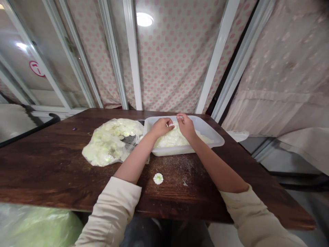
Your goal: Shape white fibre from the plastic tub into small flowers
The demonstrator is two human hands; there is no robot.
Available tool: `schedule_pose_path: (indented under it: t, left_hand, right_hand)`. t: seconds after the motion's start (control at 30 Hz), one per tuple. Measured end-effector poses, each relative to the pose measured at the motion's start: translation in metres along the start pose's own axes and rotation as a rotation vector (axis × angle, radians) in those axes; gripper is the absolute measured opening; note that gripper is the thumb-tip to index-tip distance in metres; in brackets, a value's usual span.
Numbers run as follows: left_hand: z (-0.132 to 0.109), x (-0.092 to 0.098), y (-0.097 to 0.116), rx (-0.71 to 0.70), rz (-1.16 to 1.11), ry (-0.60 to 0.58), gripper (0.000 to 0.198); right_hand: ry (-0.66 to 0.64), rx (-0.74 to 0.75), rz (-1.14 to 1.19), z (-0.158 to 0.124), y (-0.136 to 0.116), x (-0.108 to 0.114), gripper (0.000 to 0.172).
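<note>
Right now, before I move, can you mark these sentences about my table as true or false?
1. My left hand is over the white plastic tray: true.
2. The clear plastic bag lies to the right of the tray: false, it lies to the left.
3. One flower-shaped piece lies apart on the dark wooden table: true.
4. My right hand is on the bag: false, it is at the tray.

Counter (51, 161): dark wood, glossy varnish, scuffed, with pale residue specks near the tub. Tub (174, 150): translucent plastic, smooth, slight sheen. Bag (113, 144): thin clear plastic, creased and shiny. Sleeves (110, 209): matt cream cloth, softly wrinkled. Curtain (174, 58): matt dotted cloth, rippled. Frames (132, 51): smooth white finish, material undetermined.
</note>
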State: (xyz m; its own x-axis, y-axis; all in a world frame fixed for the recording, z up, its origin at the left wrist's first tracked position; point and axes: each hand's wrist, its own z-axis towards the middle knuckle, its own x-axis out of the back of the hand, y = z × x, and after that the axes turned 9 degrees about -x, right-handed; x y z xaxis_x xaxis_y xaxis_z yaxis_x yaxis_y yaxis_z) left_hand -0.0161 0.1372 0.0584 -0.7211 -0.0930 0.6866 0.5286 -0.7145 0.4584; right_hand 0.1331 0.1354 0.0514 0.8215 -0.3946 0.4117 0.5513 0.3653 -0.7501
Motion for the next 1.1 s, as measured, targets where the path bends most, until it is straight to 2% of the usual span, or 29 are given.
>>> schedule_pose_path:
  t: [0.17,0.33,0.43,0.6,0.73,1.1]
  left_hand:
    - [0.0010,0.0034,-0.0015,0.084,0.062,0.149,0.014]
    - [0.0015,0.0053,0.0001,0.124,0.087,0.173,0.022]
    - [0.0022,0.0043,-0.0019,0.092,0.098,0.145,0.022]
    - [0.0018,0.0023,-0.0035,0.046,0.130,0.012,0.029]
    - [0.0006,0.0025,-0.0003,0.058,0.149,0.000,0.036]
    - [0.0004,-0.0001,0.0024,-0.023,-0.027,-0.124,0.023]
  right_hand:
    - [-0.143,0.036,0.044,-0.0021,-0.0023,-0.0046,0.027]
    - [-0.174,0.049,-0.006,0.0004,0.0018,-0.0094,0.025]
    - [-0.162,0.086,-0.001,0.0018,0.0037,-0.0103,0.020]
    - [-0.202,0.129,-0.032,0.0016,0.0029,-0.0071,0.016]
    - [-0.208,0.136,-0.050,0.0005,0.0001,-0.0029,0.016]
    - [-0.152,0.162,-0.263,-0.0016,-0.0026,-0.0009,0.025]
